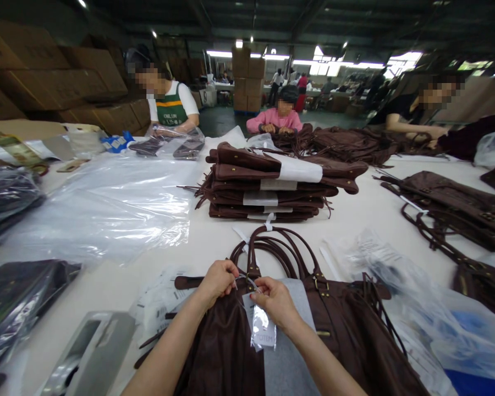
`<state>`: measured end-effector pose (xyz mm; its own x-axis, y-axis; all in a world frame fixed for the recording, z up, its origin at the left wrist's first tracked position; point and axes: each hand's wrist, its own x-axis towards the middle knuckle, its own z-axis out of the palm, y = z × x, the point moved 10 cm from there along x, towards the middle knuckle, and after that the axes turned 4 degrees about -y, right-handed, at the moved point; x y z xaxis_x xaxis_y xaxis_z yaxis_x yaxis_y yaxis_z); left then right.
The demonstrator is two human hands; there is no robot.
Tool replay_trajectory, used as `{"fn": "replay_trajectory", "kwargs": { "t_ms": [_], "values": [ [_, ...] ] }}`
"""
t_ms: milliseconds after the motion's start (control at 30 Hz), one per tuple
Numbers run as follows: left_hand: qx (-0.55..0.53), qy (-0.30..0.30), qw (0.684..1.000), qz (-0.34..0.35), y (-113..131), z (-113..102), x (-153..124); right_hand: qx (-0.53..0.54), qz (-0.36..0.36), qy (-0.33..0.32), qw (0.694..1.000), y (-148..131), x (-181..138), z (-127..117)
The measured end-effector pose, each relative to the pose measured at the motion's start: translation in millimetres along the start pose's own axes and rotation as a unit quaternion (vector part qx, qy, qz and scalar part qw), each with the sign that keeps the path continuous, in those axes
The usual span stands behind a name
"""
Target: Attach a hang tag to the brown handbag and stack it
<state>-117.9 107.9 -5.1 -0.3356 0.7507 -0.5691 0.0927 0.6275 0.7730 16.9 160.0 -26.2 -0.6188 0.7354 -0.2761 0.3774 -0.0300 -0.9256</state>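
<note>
A dark brown handbag (226,341) lies in front of me, its looped handles (286,242) pointing away. My left hand (220,281) pinches one side of a thin pale tag string (247,279) by the base of a handle. On the other side of that string, my right hand (274,300) is closed with thumb and fingers together. Below my right fingers hangs a hang tag (264,329) in shiny clear film, reading "TOTEM". Grey sheet material (291,352) lies across the bag's middle. White wrapping (269,221) sits around a handle top.
Beyond the bag rises a stack of brown bags (268,190) with white paper bands. Clear plastic sheets (119,203) cover the left of the table. A grey tape dispenser (94,352) stands near left. Plastic bags (445,324) and more brown bags (462,203) lie right. Co-workers (173,104) work across the table.
</note>
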Motion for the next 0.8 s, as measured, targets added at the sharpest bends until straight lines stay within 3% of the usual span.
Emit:
{"fn": "replay_trajectory", "kwargs": {
  "t_ms": [367,567,800],
  "values": [
    [0.096,-0.001,0.995,-0.023,-2.8,5.5,4.8,0.013,-0.005,-0.014,1.0,0.0,-2.8,0.6],
    [0.139,-0.014,0.99,-0.005,3.6,5.0,3.8,0.171,0.059,-0.075,0.981,-2.6,-7.9,2.5],
    [0.115,0.036,0.99,0.075,25.7,-10.2,-0.5,0.31,0.153,-0.08,0.935,5.3,-16.8,0.0]
  ]
}}
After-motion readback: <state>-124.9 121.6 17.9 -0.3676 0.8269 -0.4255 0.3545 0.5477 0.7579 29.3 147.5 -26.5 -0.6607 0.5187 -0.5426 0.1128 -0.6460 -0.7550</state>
